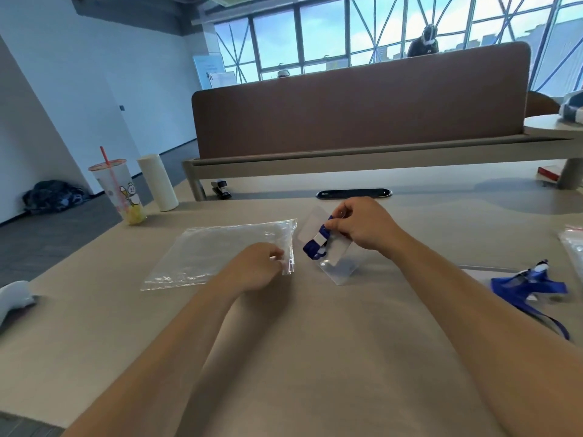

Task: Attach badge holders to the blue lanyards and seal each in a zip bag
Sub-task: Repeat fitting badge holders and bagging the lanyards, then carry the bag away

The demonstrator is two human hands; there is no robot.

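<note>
Two bare hands work over a beige table [315, 357] that fills the lower view.

1. Left hand [255, 266]: fingers curled together, pinching the right-hand edge of a clear zip bag [217, 250]. The bag lies flat on the table, left of centre.
2. Right hand [362, 225]: fingertips closed on a folded blue lanyard [315, 244] and on the clear badge holder [334, 266] joined to it. The bundle sits just beside the bag's edge, outside the bag. The holder is tilted; whether its lower edge touches the table cannot be determined.
3. Right side of the table: a second blue lanyard [530, 285] lies loose, with more clear bags [572, 244] at the frame edge.
4. Far left of the table: a plastic drink cup [121, 192] with a red straw stands beside an upright white roll [157, 182]. A black stapler [220, 188] lies behind them, near a table leg.
5. A black cable slot [355, 193] is set into the surface beyond the hands.

Room: a brown partition [362, 102] stands on the next desk, and a person [422, 42] is partly visible behind it. Large windows [315, 36] with diagonal framing span the far wall. The floor is grey carpet [79, 228]; a dark bag [52, 197] lies on it against the white wall.
</note>
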